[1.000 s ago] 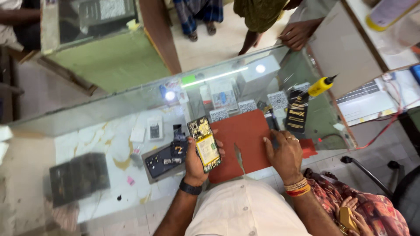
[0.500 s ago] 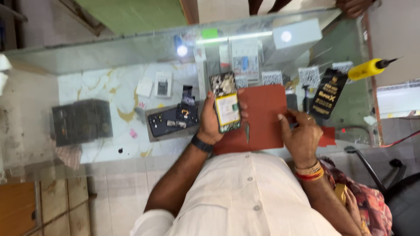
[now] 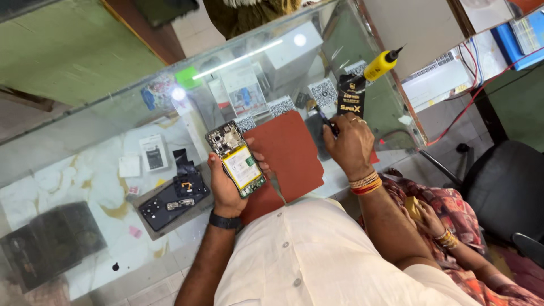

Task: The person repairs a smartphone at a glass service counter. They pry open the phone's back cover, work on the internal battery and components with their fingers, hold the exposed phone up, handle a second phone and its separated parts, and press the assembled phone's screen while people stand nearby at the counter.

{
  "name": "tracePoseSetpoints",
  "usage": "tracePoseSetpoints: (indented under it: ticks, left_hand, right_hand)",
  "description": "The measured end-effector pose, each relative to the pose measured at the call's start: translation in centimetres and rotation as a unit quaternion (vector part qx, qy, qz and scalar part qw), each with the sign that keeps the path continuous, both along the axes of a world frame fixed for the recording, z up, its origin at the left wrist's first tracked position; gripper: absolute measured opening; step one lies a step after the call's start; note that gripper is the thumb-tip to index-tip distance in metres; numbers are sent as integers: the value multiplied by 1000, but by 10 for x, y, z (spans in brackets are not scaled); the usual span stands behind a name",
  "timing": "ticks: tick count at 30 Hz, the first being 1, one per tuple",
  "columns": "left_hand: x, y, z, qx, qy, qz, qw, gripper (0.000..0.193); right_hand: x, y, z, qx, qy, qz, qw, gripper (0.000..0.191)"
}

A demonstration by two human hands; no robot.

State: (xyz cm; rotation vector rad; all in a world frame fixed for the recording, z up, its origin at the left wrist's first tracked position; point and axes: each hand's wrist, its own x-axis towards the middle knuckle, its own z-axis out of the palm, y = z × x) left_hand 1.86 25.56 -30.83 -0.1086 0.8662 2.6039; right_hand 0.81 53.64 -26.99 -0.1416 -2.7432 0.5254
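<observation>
The left hand (image 3: 226, 184) cradles an opened phone (image 3: 236, 159) from beneath, fingers curled around its edges so the exposed battery and circuit board face up toward the camera for inspection. The phone sits above the near edge of the glass counter (image 3: 85, 147), just left of a red work mat (image 3: 289, 152) that offers a soft surface for parts. The right hand (image 3: 347, 144) hovers over the mat's far right corner, fingers pinched closed on a slim dark tool (image 3: 327, 121), probably a screwdriver, though its tip is too small to confirm. A detached dark back cover (image 3: 170, 201) lies left of the phone, set aside within reach. A yellow-handled tool (image 3: 381, 64) rests farther off.
</observation>
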Motion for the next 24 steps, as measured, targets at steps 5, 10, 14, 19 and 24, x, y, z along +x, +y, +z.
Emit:
tracePoseSetpoints:
  ticks: [5, 10, 14, 19, 24]
  left_hand:
    - [3, 5, 0, 35, -42, -13, 998, 96]
    - [6, 4, 1, 16, 13, -41, 999, 69]
    - [10, 7, 3, -102, 47, -34, 993, 52]
    - [11, 15, 0, -130, 36, -62, 989, 52]
    - [14, 18, -11, -116, -14, -66, 991, 52]
  right_hand:
    - [7, -9, 0, 5, 52, 27, 998, 14]
    - [-9, -2, -5, 66, 73, 19, 995, 16]
    - [-14, 12, -12, 85, 67, -2, 994, 16]
    - [-8, 12, -17, 102, 48, 12, 994, 18]
    - [-9, 10, -20, 108, 91, 26, 990, 22]
